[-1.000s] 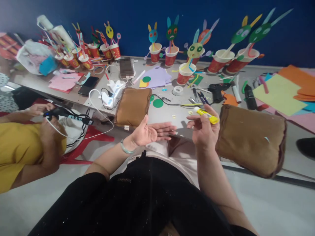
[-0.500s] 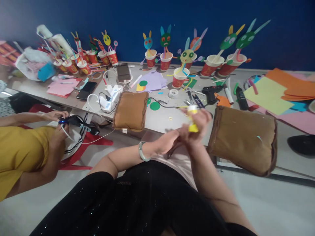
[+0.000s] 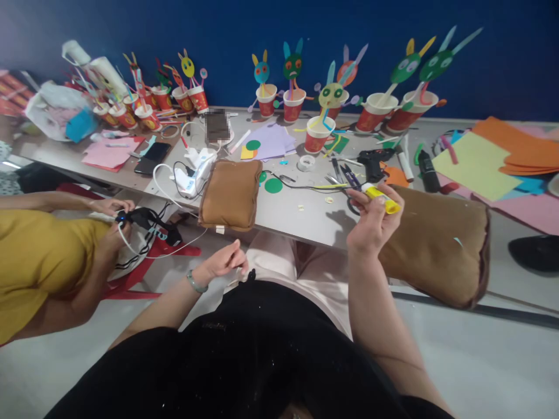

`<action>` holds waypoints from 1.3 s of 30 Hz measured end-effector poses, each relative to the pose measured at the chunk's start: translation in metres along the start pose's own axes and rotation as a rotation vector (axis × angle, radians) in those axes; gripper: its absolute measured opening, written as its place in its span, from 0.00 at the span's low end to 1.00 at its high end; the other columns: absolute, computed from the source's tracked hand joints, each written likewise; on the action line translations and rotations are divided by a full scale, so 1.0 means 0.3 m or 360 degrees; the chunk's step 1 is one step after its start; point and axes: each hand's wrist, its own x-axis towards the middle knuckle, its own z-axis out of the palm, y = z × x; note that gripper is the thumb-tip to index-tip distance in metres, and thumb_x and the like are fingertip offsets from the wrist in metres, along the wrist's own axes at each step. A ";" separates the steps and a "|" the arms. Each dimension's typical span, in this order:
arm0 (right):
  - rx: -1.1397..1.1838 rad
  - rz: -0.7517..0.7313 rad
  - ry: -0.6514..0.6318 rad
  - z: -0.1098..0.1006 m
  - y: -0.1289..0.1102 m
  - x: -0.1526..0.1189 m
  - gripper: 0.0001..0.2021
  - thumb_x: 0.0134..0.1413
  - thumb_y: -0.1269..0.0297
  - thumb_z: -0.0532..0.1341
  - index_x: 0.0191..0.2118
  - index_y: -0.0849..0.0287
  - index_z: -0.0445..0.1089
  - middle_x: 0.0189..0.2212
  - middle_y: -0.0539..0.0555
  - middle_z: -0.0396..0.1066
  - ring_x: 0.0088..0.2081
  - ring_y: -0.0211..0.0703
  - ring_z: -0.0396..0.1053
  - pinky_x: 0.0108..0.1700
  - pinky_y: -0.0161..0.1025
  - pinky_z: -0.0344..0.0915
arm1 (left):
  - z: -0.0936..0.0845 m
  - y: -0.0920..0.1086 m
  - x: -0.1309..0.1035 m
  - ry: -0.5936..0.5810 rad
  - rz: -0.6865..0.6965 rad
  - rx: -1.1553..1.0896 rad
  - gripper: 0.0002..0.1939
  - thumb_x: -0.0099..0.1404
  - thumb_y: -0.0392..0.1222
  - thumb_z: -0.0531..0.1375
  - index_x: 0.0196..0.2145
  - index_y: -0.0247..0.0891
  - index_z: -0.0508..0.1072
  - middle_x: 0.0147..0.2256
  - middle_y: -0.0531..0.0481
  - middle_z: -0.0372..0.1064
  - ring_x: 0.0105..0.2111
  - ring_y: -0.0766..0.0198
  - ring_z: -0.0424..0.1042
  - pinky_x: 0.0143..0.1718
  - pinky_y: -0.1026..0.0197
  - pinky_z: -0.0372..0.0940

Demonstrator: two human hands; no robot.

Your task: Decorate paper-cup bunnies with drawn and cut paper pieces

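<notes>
My right hand (image 3: 374,224) is raised over the table's front edge, its fingers closed around a yellow glue stick (image 3: 384,201) with a white end. Just behind that hand lies a pair of dark scissors (image 3: 350,177), partly covered by the fingers. My left hand (image 3: 225,260) is off the table, over my lap, with its fingers curled in; whether something small sits in them is hidden. Two small pale paper pieces (image 3: 329,200) (image 3: 301,207) lie on the tabletop (image 3: 305,224) left of the glue stick. Green paper circles (image 3: 273,185) lie farther left.
Brown cushions (image 3: 231,195) (image 3: 437,244) lie at the table edge on both sides. Paper cups (image 3: 317,139) with paper-faced figures line the back. A glue gun (image 3: 374,163), tape roll (image 3: 305,163), coloured paper (image 3: 476,169) and power strip (image 3: 198,171) surround them. A co-worker (image 3: 52,256) sits left.
My hands have come apart. The left moved left and down over my lap; the right moved right with the glue stick, now tilted. The co-worker's hands shifted slightly right.
</notes>
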 end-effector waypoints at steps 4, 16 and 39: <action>-0.0092 -0.0006 0.0020 0.000 0.020 -0.021 0.20 0.70 0.42 0.62 0.53 0.52 0.70 0.34 0.48 0.81 0.40 0.48 0.86 0.47 0.48 0.79 | -0.069 -0.176 -0.041 0.0175 -0.0246 0.0390 0.24 0.80 0.56 0.60 0.57 0.32 0.79 0.54 0.36 0.78 0.50 0.52 0.80 0.54 0.43 0.79; -0.0185 -0.0093 -0.0053 0.002 0.029 -0.058 0.23 0.70 0.39 0.62 0.52 0.54 0.70 0.34 0.51 0.84 0.39 0.48 0.86 0.46 0.49 0.79 | -0.022 -0.234 0.138 0.0461 -0.0217 0.0638 0.28 0.77 0.52 0.58 0.19 0.39 0.75 0.22 0.48 0.76 0.30 0.58 0.78 0.37 0.60 0.67; -0.0240 -0.0117 -0.0099 0.005 0.040 -0.064 0.24 0.71 0.37 0.60 0.53 0.53 0.69 0.33 0.50 0.82 0.36 0.47 0.83 0.41 0.46 0.80 | 0.039 0.370 0.084 -0.0018 0.1135 -0.0003 0.22 0.70 0.43 0.67 0.60 0.38 0.78 0.61 0.37 0.77 0.43 0.64 0.82 0.44 0.61 0.75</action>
